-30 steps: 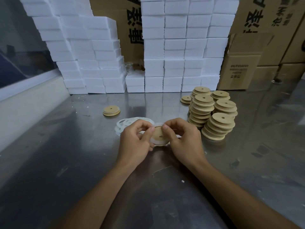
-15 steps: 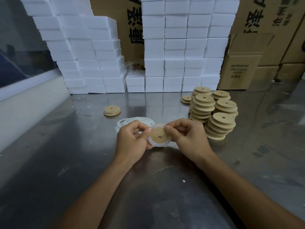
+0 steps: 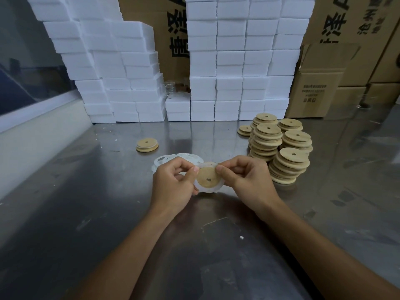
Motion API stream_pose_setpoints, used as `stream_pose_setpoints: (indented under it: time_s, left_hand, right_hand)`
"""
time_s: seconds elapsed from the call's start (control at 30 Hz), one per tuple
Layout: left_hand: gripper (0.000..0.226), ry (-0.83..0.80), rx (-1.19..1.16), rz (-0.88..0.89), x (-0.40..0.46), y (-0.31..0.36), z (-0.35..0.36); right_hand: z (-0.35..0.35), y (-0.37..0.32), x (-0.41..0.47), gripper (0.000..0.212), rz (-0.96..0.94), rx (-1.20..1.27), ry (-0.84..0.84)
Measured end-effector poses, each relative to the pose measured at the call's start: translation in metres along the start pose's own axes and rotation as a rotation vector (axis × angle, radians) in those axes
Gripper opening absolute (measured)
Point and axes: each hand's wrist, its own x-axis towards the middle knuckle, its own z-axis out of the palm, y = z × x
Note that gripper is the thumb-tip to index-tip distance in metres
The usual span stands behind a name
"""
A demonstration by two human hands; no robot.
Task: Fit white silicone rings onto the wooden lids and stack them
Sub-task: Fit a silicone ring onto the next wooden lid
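The left hand and the right hand hold one wooden lid between them above the steel table, each hand pinching its edge with thumb and curled fingers, the left at the lid's left rim and the right at its upper right rim. The lid is a round, pale tan disc tilted toward the camera, with a small hole near its middle, and a white silicone ring runs around its rim, widest along the near edge. Just beyond the left hand a loose pile of white rings lies flat on the table. Farther left sits a small stack of lids. To the right of the right hand stand several leaning lid stacks, and white foam blocks and cardboard boxes line the far side.
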Motion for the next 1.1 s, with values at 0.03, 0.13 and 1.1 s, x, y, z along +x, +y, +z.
stream_pose_setpoints:
  time_s: [0.03, 0.13, 1.1]
  left_hand:
    - [0.014, -0.004, 0.005, 0.000, 0.000, 0.001, 0.000]
    - [0.015, -0.024, 0.001, -0.007, 0.001, 0.001, -0.003]
    - [0.025, -0.072, 0.030, 0.143, 0.002, -0.012, -0.004]
  right_hand:
    - [-0.001, 0.000, 0.001, 0.004, 0.014, 0.009, -0.009]
    - [-0.003, -0.001, 0.002, 0.003, 0.056, 0.048, -0.033]
    - [-0.003, 0.002, -0.003, 0.007, -0.121, -0.163, -0.028]
